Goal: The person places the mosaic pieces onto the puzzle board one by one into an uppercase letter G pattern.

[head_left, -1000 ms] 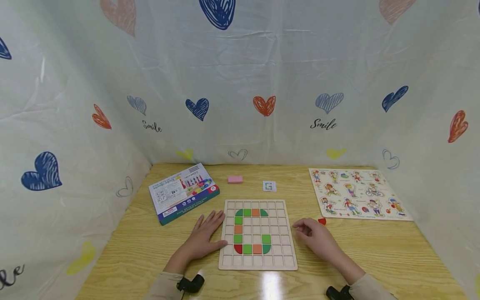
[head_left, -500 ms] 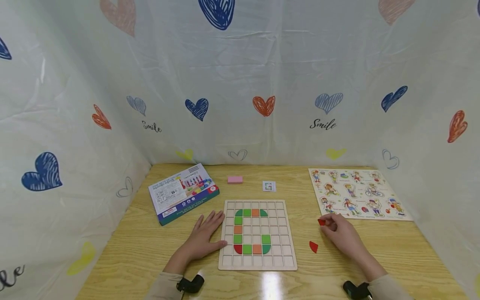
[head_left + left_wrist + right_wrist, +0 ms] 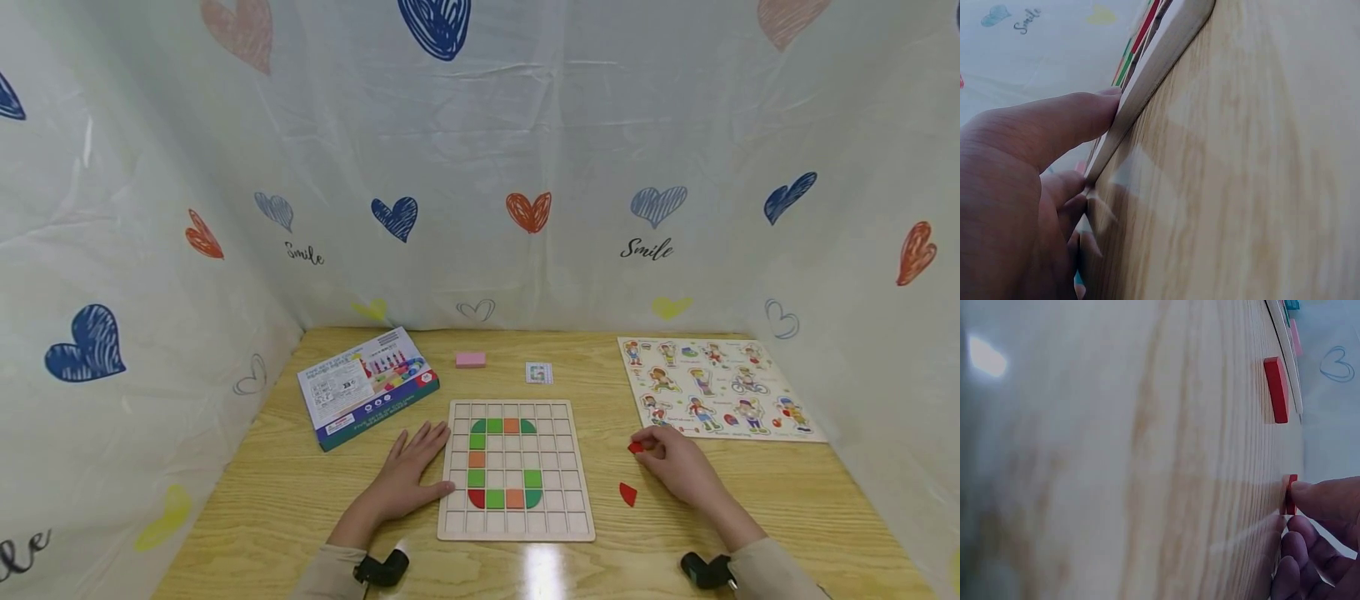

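Observation:
My left hand (image 3: 411, 475) lies flat with fingers spread, thumb and fingertips at the left edge of a wooden grid board (image 3: 558, 525). In the board's cells, green, orange and red pieces form a broken ring. To the right of the board, my right hand (image 3: 678, 467) pinches a small red piece (image 3: 635, 447) between thumb and fingers, low over the table; its shape is partly hidden. A red quarter-circle piece (image 3: 627, 494) lies loose nearby, and both red pieces also show in the right wrist view.
A blue and white game box (image 3: 367, 387) lies at the back left. Behind the board are a pink block (image 3: 470, 360) and a small pattern card (image 3: 538, 372). A picture puzzle board (image 3: 720, 387) lies at the back right, just beyond my right hand.
My right hand has moved right from beside the board to the farther red piece, taken hold of it and shifted it slightly left. The nearer red piece has come into view. The left hand stays put.

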Motion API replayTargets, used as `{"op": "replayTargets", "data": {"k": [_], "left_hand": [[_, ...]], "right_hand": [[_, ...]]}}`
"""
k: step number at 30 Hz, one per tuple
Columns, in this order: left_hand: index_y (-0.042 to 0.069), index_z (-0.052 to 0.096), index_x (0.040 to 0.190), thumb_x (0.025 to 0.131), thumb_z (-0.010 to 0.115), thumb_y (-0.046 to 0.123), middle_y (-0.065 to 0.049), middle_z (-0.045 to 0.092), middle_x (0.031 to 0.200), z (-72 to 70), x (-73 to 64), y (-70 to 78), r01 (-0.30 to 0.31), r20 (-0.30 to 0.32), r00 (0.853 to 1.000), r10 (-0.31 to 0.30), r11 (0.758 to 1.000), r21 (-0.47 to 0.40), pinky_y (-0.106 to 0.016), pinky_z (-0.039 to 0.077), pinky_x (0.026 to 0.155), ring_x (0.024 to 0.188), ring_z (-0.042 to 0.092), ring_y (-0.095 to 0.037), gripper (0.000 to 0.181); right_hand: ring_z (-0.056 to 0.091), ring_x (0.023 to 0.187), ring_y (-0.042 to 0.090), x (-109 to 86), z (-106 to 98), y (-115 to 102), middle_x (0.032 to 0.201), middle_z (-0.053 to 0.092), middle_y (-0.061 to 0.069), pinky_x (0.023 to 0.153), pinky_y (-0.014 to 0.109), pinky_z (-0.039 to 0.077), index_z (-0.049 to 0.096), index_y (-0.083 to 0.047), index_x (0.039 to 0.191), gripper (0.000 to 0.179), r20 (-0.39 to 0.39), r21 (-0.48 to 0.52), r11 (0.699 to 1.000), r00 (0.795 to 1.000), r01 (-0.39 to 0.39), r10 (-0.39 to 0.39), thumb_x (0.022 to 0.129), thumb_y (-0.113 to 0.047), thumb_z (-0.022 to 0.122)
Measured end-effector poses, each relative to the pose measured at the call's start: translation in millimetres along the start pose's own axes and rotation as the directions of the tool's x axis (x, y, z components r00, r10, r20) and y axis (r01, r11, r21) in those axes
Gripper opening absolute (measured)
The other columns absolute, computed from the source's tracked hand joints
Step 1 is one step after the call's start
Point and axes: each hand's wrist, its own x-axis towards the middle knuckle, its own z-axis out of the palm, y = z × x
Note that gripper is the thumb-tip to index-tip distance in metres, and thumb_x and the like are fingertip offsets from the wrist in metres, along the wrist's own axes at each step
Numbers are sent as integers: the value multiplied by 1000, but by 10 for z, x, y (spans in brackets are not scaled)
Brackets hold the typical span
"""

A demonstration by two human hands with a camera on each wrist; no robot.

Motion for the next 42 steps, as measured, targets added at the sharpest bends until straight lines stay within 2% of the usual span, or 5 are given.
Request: {"op": "replayTargets", "data": {"k": [10,15,22,33,42], "left_hand": [[12,29,162,95,64,54,-5,23,168,2,5,-7,6,1,1000,-6,1000,4,-55,-4,124,157,9,-29,86],[12,29,162,95,64,54,-5,23,168,7,6,-18,4,-1,1000,-4,1000,4,-55,-4,124,157,9,-29,86],[12,29,162,95,64,54,-5,23,168,8,4,-20,0,-3,1000,0,1000,-1,-56,-4,124,157,9,-29,86],[12,28,162,95,64,54,-5,22,168,0,2,-13,1,1,1000,-1,1000,2,-55,-4,124,157,8,-29,86],[12,29,162,95,64,53,-5,23,168,-1,7,-4,5,2,1000,-5,1000,2,-55,-4,124,157,8,-29,86]], "right_hand": [[67,85,16,42,38,-50,100,67,6,76,34,57,69,1,117,26,42,2,1000,999,17,-17,92,-6,72],[63,84,14,58,26,-72,96,65,2,75,34,56,67,-5,110,20,61,6,1000,998,14,-14,91,-2,71],[54,72,11,41,-3,-114,86,61,-3,64,26,46,65,-11,106,17,59,6,1000,998,30,-31,92,-5,72],[59,76,4,53,51,-168,87,65,-8,68,25,51,67,-15,97,5,56,24,997,996,72,-74,96,-12,71],[61,80,5,123,171,-411,89,63,-8,71,26,53,67,-16,109,11,96,50,992,988,118,-122,98,-16,68]]}}
